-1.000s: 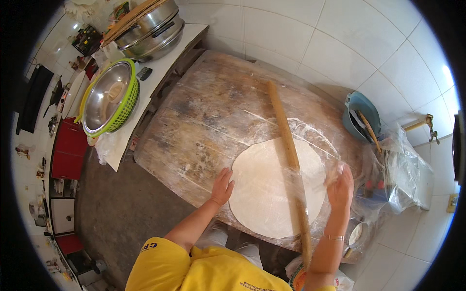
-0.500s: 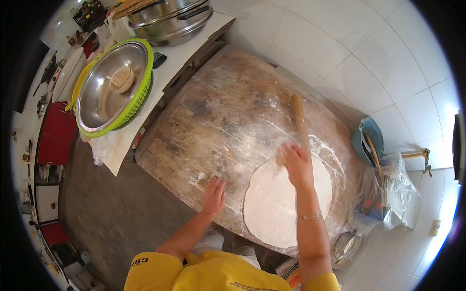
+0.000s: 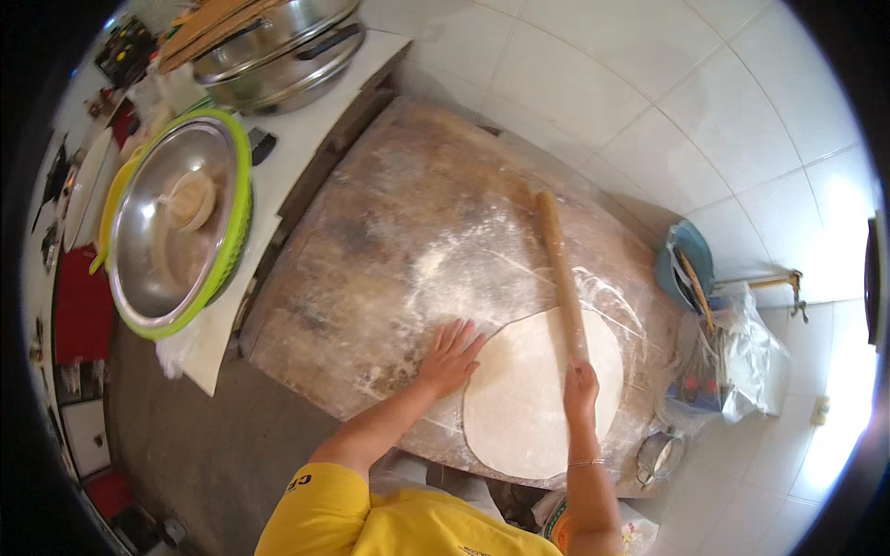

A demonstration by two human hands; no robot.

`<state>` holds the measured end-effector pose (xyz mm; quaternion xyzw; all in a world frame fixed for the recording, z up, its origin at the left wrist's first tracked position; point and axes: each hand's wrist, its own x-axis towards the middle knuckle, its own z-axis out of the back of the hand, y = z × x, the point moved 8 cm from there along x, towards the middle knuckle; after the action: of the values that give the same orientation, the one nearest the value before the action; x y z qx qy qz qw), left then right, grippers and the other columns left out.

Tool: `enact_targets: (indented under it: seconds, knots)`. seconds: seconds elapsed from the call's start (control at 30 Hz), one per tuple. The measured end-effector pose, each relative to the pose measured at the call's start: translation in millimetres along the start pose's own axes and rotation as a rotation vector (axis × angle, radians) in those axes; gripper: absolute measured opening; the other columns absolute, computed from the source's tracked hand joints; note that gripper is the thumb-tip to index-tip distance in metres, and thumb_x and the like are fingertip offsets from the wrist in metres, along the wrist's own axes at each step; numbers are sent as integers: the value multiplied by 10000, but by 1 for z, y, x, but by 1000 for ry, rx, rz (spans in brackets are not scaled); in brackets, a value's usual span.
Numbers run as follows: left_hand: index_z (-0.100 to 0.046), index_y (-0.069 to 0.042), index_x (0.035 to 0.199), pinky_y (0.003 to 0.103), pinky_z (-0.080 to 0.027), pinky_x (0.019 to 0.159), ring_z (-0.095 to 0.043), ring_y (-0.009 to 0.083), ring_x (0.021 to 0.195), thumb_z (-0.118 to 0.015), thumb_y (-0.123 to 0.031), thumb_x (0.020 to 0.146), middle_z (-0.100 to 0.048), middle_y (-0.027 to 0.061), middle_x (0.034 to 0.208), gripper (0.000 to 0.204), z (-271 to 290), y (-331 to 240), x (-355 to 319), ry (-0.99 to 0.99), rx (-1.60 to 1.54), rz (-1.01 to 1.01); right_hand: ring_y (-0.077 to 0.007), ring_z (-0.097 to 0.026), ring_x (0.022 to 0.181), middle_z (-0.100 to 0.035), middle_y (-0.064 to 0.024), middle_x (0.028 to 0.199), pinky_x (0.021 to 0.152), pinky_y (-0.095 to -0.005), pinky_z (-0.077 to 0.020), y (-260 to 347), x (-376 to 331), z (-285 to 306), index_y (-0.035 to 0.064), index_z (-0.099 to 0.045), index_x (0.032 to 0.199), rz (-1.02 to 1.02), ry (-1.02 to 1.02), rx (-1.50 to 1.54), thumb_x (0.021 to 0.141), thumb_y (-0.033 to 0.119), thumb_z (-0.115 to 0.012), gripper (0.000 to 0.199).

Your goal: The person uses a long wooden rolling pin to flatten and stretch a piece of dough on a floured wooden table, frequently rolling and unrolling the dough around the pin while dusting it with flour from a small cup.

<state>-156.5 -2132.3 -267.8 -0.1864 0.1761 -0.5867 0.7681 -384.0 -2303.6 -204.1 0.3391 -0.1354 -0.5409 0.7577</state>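
On the floured wooden board [image 3: 371,278], right hand [image 3: 580,389] grips near end of rolling pin [image 3: 561,273]; pin runs away from the person across the dough sheet [image 3: 538,398]. Left hand [image 3: 451,357] flat, fingers spread, touching dough's left edge.

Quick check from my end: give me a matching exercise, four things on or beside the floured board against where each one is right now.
1 rolling pin
2 left hand
3 metal lid
4 blue bowl

a on the green basin, left of the board
b flat on the board at the dough's left edge
c lying across the dough, right hand at its near end
d past the board's right end

Pairs: 1c, 2b, 3a, 4d
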Motion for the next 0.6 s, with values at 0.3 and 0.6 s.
enact_targets:
  seconds: [0.3, 0.6]
  knots:
    - [-244, -43, 1508, 497, -50, 1187, -97, 327, 1479, -456, -508, 957, -153, 182, 1589, 751, 46, 93, 134, -87, 168, 177, -418, -388, 1317, -390, -294, 1420, 1112, -452, -338, -105, -56, 21, -74, -338, 1397, -26, -95, -462, 769, 223, -764, 815]
    - [-333, -2, 1454, 549, -119, 1160, -177, 416, 1440, -518, -328, 937, -246, 237, 1536, 638, -10, 5, -43, 48, 36, 188, -416, -432, 1263, -404, -280, 1413, 1073, -463, -359, -109, -42, 19, -27, -490, 1251, -106, -237, -456, 730, 167, -766, 621]
